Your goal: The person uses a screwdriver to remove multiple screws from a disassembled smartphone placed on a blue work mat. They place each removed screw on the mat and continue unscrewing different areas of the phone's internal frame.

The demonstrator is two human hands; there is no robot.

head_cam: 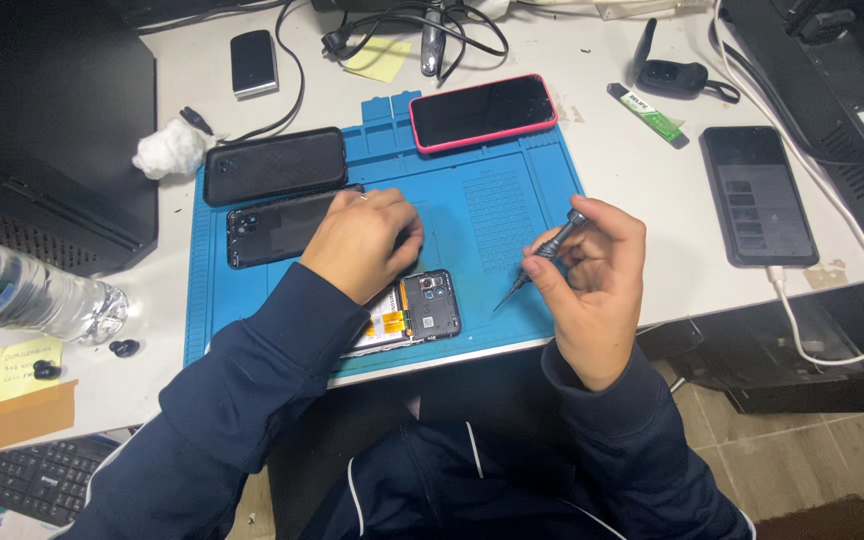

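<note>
Now: opened phone (422, 308) lies at near edge of blue mat (512, 210), back cover off, camera end toward right, long axis roughly left-right, slightly tilted. Left hand (362, 243) rests curled over its upper left part, pinning it; nothing grasped. Right hand (592, 270) pinches small screwdriver (542, 258), just right of phone. Screwdriver axis diagonal, tip down-left toward phone's camera end, near but apart. Right hand nearer that end.

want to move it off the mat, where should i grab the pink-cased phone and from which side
Grip the pink-cased phone across its two long edges, coming from above. It lies flat, screen up, on the blue mat, with both long edges free; nothing rests on it.
</note>
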